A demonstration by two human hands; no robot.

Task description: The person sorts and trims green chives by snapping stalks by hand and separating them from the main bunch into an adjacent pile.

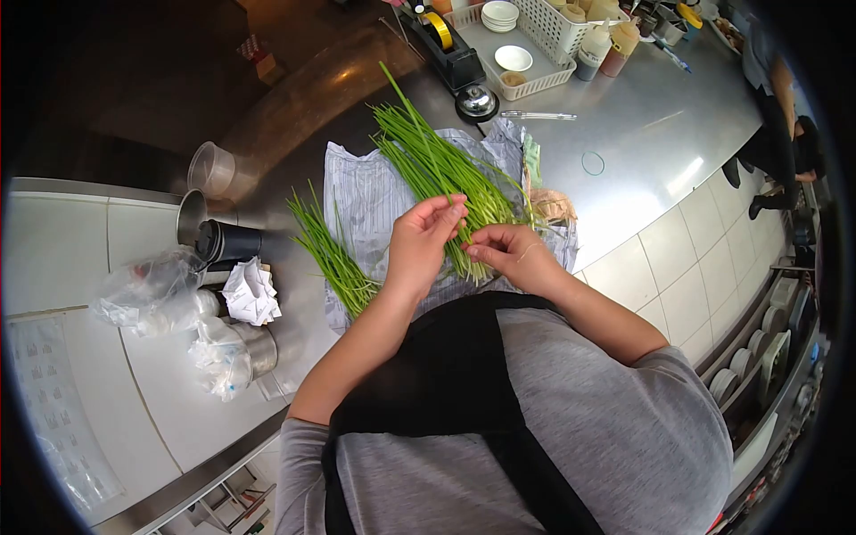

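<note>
A large bunch of long green chives (437,165) lies on a sheet of printed grey paper (357,192). My left hand (431,234) is over the lower part of this bunch, thumb and fingertips pinched together on what looks like a chive stalk. Just to its right, my right hand (506,250) pinches near the pale stalk ends, its fingers closed at the chives. The fingertips partly hide the stalk between them. To the left, a smaller pile of chives (334,254) rests along the paper's edge.
A tape dispenser (443,49), a call bell (477,102) and a white basket (544,85) with small dishes stand at the back. A pen (539,115) and a rubber band (593,163) lie on the steel counter. Cups and plastic bags (147,285) sit left. Another person (776,98) stands right.
</note>
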